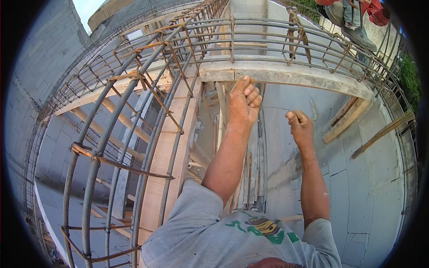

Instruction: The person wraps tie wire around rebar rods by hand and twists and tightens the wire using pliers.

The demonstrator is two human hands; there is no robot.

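In the head view, my left hand (245, 102) is up before me, its fingers curled into a fist just at the lower edge of the timber beam (286, 76). I can't tell whether it grips anything. My right hand (301, 129), a little lower, pinches the thin wire (276, 107), which stretches between my two hands. The tied rebar cage (99, 147) runs along my left, beside a wooden board (161, 178).

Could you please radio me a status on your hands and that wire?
Left hand closed, contents hidden. Right hand pinching thin wire that stretches toward the left. Rebar cage on the left side.
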